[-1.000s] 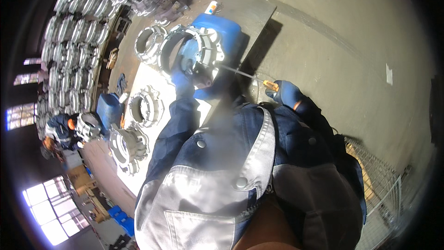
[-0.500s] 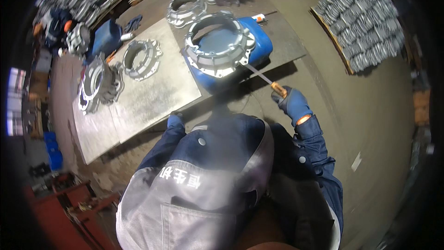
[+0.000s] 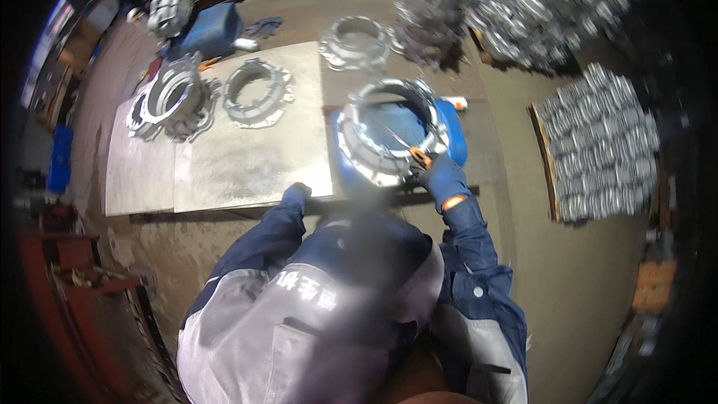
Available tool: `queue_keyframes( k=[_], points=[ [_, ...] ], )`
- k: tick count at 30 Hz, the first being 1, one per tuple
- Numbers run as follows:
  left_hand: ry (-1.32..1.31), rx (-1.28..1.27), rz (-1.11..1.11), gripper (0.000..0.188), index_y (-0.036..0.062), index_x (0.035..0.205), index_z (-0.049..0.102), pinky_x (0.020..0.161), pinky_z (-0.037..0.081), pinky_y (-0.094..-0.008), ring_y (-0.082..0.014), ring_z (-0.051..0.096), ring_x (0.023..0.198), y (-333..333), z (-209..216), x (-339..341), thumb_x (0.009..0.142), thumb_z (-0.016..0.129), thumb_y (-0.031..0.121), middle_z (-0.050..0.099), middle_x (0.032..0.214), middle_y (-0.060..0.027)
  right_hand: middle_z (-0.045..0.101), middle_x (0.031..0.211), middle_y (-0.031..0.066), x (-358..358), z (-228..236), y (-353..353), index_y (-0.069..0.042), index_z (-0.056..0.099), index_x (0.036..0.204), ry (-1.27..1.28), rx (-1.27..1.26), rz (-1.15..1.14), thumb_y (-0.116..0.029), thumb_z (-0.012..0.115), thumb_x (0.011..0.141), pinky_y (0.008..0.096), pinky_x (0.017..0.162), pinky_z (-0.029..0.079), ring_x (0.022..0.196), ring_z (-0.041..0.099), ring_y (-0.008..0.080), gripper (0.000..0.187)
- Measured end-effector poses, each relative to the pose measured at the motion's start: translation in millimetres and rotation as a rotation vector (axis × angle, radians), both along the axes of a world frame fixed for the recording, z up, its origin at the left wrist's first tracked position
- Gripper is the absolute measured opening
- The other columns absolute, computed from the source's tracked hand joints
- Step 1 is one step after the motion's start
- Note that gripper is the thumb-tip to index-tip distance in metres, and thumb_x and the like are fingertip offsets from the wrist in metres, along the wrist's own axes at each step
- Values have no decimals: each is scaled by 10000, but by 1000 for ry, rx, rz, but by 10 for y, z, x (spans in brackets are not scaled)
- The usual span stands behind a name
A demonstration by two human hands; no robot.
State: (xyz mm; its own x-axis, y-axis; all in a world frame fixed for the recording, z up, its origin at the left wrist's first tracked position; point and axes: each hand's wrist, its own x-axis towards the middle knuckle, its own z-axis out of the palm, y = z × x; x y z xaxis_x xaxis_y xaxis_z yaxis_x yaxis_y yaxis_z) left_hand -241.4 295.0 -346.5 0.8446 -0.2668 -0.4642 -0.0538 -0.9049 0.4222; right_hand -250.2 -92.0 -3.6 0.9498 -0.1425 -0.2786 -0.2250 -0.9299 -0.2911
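Note:
In my gloved right hand (image 3: 443,177) is a file (image 3: 419,155) with an orange handle and a long thin metal shaft, my fingers closed round the handle. Its shaft reaches over the opening of a ring-shaped cast metal housing (image 3: 364,151), my hand close to the near right rim. The housing rests on a blue plastic drum (image 3: 458,135) lying at the table. My gloved left hand (image 3: 298,191) is at the front edge of the metal-topped table (image 3: 254,157); its fingers are too small and hidden to read.
More cast housings stand on the table: one ring (image 3: 258,93), a taller one (image 3: 177,97) at left, another (image 3: 356,43) behind. A white bottle (image 3: 454,103) lies beside the drum. Stacked castings fill a pallet (image 3: 598,146) at right. A person handles a casting (image 3: 170,11) at far left.
My right hand has brought the file from outside the housing's right rim to over its opening. The view has turned, shifting the table lower. My left hand is still at the table edge.

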Motion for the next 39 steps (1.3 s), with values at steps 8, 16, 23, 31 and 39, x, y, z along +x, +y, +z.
queue_keyframes(
  k=[8, 16, 23, 31, 39],
  points=[
    [-125, 138, 1, 347, 16, 895, 676, 782, 519, -429, -391, 632, 836, -28, 995, 148, 829, 567, 338, 652, 917, -229, 677, 888, 176, 483, 30, -370, -152, 663, 1069, 103, 58, -302, -410, 656, 803, 436, 727, 511, 845, 650, 370, 370],
    [133, -1568, 642, 265, 50, 1100, 600, 674, 518, -307, -220, 629, 764, -946, 1882, 1388, 921, 552, 240, 651, 898, -103, 662, 827, 187, -694, 296, -734, -106, 667, 965, 88, -18, -470, -443, 651, 812, 451, 678, 502, 778, 632, 399, 370],
    [903, -1658, 702, 280, 89, 1018, 605, 616, 514, -349, -218, 611, 697, -2622, 2508, 1859, 874, 610, 329, 631, 819, -86, 626, 820, 49, -1420, 651, -514, -1, 618, 1088, -71, 721, -629, -115, 639, 855, 270, 590, 503, 684, 625, 142, 261],
    [943, -1510, 962, 321, 135, 925, 611, 551, 509, -397, -215, 591, 621, -3377, 3233, 1740, 820, 677, 430, 608, 730, -68, 593, 962, 48, -2217, -142, -367, -17, 487, 1273, -545, 762, -725, -57, 594, 893, 282, 715, 509, 832, 582, 131, 397],
    [825, -1573, 591, 407, 135, 968, 625, 496, 506, -393, -220, 618, 678, -3019, 3416, 1439, 759, 734, 467, 637, 804, -41, 566, 838, 27, -2540, -621, -622, -52, 561, 1134, -526, 494, -873, -202, 641, 894, 264, 667, 478, 737, 543, 111, 294]
  ],
)
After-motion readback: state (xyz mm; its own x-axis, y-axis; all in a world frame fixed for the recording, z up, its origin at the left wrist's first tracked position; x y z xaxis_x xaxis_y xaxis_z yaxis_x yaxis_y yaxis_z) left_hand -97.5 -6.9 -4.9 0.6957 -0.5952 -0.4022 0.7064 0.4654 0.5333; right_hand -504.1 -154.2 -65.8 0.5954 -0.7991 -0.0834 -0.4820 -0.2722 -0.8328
